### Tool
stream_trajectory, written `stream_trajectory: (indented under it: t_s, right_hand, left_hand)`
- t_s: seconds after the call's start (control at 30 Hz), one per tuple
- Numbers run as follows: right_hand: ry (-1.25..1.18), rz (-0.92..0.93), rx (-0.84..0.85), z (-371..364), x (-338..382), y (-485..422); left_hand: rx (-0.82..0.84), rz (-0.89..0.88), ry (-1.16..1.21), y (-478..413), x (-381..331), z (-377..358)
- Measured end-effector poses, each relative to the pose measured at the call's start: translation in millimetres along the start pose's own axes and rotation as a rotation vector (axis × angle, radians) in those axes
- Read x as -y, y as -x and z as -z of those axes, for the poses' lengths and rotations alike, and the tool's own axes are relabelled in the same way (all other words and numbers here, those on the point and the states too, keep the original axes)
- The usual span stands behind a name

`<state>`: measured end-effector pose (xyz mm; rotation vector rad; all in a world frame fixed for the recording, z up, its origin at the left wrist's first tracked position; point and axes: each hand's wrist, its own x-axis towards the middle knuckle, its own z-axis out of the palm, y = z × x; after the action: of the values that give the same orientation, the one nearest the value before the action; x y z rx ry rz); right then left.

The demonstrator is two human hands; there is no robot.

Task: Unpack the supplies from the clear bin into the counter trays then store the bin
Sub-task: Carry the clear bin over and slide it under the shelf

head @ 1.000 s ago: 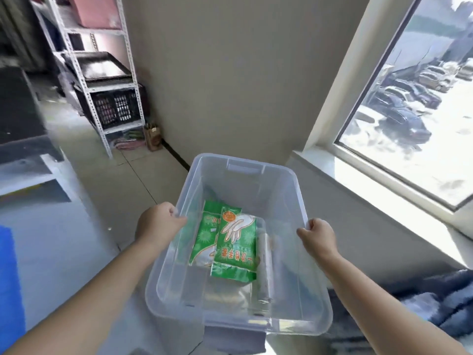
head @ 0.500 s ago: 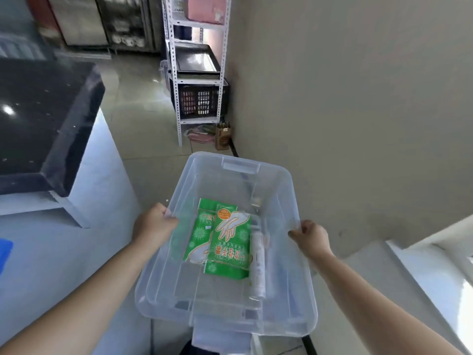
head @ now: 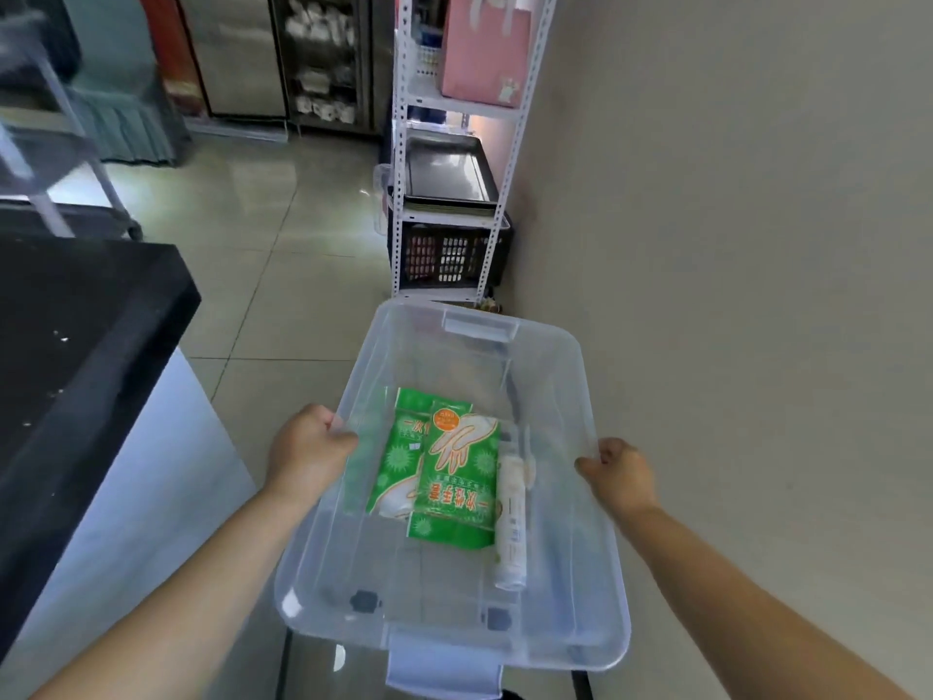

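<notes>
I hold the bin (head: pixel 565 386) at lower centre of the frame, left hand (head: pixel 308 449) and right hand (head: pixel 618 474) clamped on its side rims. Two green packets (head: pixel 444 477) and a white tube (head: pixel 511 522) lie inside; the black counter (head: pixel 75 336) sits at left.

Counter (head: pixel 75 336): black top, white side, at the left edge; nothing clearly visible on the part in view.
Floor (head: pixel 282 295): glossy pale tiles; white shelf rack (head: pixel 404 144) stands on it by the wall.
Rack shelves: pink bag (head: pixel 484 48) above, dark tray (head: pixel 447 169) in the middle, black crate (head: pixel 449 250) lowest.
</notes>
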<state>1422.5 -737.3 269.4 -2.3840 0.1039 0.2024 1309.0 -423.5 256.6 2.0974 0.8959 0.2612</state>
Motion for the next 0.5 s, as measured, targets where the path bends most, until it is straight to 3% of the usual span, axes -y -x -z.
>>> stream_trajectory:
  t_s: [0.5]
  right_hand:
    - [-0.186,-0.01,0.356,-90.0,164.3,-332.4]
  left_hand:
    - [-0.288,0.19,-0.046,-257.6,-71.5,-37.0]
